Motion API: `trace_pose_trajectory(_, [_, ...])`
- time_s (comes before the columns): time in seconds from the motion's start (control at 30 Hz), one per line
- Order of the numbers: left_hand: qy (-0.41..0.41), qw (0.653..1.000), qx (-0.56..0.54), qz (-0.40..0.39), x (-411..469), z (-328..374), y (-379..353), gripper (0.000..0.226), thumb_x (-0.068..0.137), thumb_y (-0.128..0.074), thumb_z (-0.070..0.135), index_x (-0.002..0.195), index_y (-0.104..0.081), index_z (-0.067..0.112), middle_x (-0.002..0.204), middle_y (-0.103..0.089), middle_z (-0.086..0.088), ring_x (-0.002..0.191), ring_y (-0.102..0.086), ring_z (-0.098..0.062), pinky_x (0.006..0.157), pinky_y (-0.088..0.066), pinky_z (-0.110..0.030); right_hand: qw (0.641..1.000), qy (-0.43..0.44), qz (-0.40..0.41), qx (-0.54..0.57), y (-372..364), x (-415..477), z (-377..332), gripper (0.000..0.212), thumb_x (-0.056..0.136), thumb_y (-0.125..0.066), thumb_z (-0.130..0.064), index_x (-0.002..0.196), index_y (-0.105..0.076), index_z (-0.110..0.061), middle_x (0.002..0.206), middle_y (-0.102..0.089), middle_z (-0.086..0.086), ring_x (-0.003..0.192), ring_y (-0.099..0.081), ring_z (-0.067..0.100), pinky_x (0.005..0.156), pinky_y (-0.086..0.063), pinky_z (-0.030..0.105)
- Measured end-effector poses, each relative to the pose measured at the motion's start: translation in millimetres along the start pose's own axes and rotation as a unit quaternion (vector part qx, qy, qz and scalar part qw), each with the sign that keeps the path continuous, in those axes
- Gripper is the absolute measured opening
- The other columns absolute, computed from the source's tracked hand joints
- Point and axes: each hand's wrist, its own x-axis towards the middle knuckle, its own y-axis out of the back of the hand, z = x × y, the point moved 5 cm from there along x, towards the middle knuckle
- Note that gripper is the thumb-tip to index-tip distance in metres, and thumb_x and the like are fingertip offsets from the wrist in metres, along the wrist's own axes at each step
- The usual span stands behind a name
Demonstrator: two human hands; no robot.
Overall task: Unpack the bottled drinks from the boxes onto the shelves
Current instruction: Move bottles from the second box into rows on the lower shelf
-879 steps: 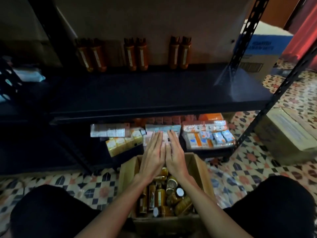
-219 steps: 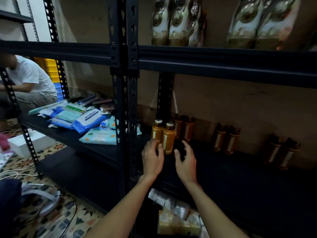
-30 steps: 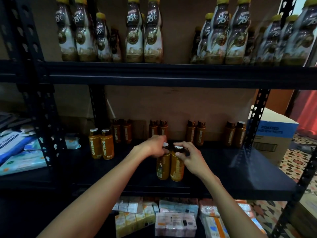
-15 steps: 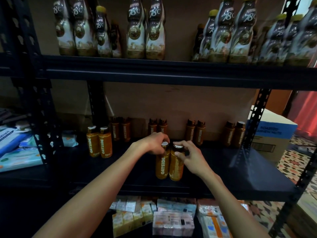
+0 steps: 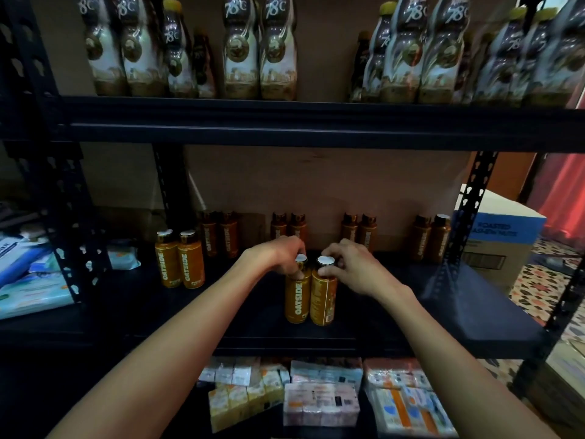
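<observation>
While two white-capped orange plastic bottles [image 5: 297, 296] are standing together near the front of the black metal shelf [image 5: 443, 315], the left hand [image 5: 278, 255] and right hand [image 5: 351, 264] are each pinching one top; sliding them upright, slowly, seems wise.

On the middle shelf [image 5: 474, 315], near its front edge and about midway along, two bottles stand upright, side by side and touching. The left bottle [image 5: 297, 301] is under the left hand [image 5: 278, 255] and the right bottle [image 5: 323, 301] under the right hand [image 5: 351, 267], each hand gripping its bottle's top from above. Further left and a little deeper stands another pair [image 5: 179, 261]. Behind, along the wall, four pairs form a back row [image 5: 359, 231]. The upper shelf [image 5: 316, 125] carries tall bottles [image 5: 259, 49] in groups. The lower shelf holds wrapped packs [image 5: 319, 403]. Left of the left post [image 5: 66, 217] lie packets [image 5: 25, 280], and beyond the right post [image 5: 471, 210] stands a cardboard box [image 5: 503, 236].
</observation>
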Motion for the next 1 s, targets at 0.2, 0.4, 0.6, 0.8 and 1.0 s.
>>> trace_pose_trajectory(0.2, [0.002,1.0,0.011,-0.001,2,1,0,0.056,0.085,-0.077,0.022,0.135,-0.053,0.019,0.136,-0.057,-0.005,0.121,-0.056,-0.023,0.097,-0.05,-0.036,0.998,-0.01,-0.043,0.046,-4,4,3,0.039,0.098,-0.06,-0.007,0.132,-0.065,-0.026,0.132,-0.057,-0.011,0.13,-0.048,0.013,0.115,-0.039,0.035])
trace_pose_trajectory(0.4, [0.004,1.0,0.023,0.007,3,1,-1,0.067,0.086,-0.077,0.024,0.144,-0.045,0.017,0.144,-0.05,-0.008,0.127,-0.052,-0.026,0.101,-0.049,-0.038,0.999,-0.026,0.003,0.023,-2,7,2,0.041,0.089,-0.075,-0.034,0.128,-0.063,-0.031,0.127,-0.055,-0.009,0.119,-0.055,0.015,0.103,-0.049,0.037])
trace_pose_trajectory(0.6, [0.0,1.0,0.018,0.005,4,-1,0,0.061,0.087,-0.076,0.024,0.141,-0.048,0.019,0.141,-0.052,-0.007,0.125,-0.053,-0.025,0.098,-0.049,-0.036,0.998,-0.031,-0.031,0.049,-3,9,1,0.037,0.094,-0.07,-0.016,0.127,-0.066,-0.031,0.137,-0.058,-0.003,0.123,-0.055,0.015,0.106,-0.044,0.031])
trace_pose_trajectory(0.8, [-0.003,1.0,0.012,0.006,4,-2,1,0.067,0.087,-0.075,0.024,0.145,-0.044,0.017,0.145,-0.048,-0.008,0.13,-0.051,-0.026,0.103,-0.047,-0.038,0.993,-0.054,-0.026,0.103,-11,8,9,0.058,0.085,-0.081,-0.034,0.136,-0.054,-0.037,0.129,-0.054,-0.009,0.109,-0.059,0.013,0.09,-0.051,0.03])
trace_pose_trajectory(1.0, [-0.016,1.0,0.017,0.004,9,-4,0,0.062,0.087,-0.075,0.023,0.142,-0.046,0.019,0.144,-0.049,-0.007,0.128,-0.051,-0.025,0.101,-0.048,-0.037,0.986,-0.079,-0.008,0.143,-23,7,19,0.046,0.086,-0.08,-0.025,0.123,-0.059,-0.041,0.123,-0.061,-0.006,0.104,-0.065,0.015,0.093,-0.057,0.04])
